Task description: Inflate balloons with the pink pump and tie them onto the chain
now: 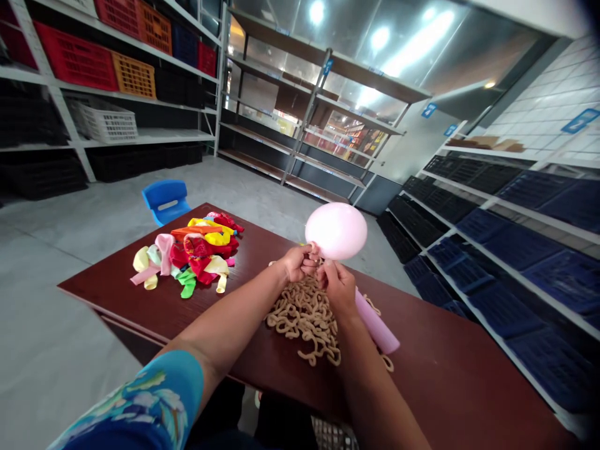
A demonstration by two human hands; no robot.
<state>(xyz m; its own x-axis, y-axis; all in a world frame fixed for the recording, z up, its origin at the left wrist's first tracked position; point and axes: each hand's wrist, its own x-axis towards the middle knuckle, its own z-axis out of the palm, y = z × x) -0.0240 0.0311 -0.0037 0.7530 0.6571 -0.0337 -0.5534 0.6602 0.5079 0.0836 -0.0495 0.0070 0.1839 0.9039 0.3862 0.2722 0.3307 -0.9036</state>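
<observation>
A pink inflated balloon (338, 229) is held up over the table in front of me. My left hand (300, 262) is closed, its fingers pinching the balloon's neck end. Just right of it, my right hand (338, 284) is also closed, with its fingertips at the underside of the balloon near the neck; what they grip is hidden. Beneath both hands lies a heap of tan, rope-like curled pieces (304, 312). A pink-purple cylinder (379, 324) rests beside my right wrist, partly hidden by it.
The dark red-brown table (445, 350) carries a pile of uninflated, multicoloured balloons (192, 247) at the left. A blue chair (166, 199) stands behind its far left edge. Shelves with red crates (75, 56) are on the left; dark blue crates (506, 275) fill the right shelves.
</observation>
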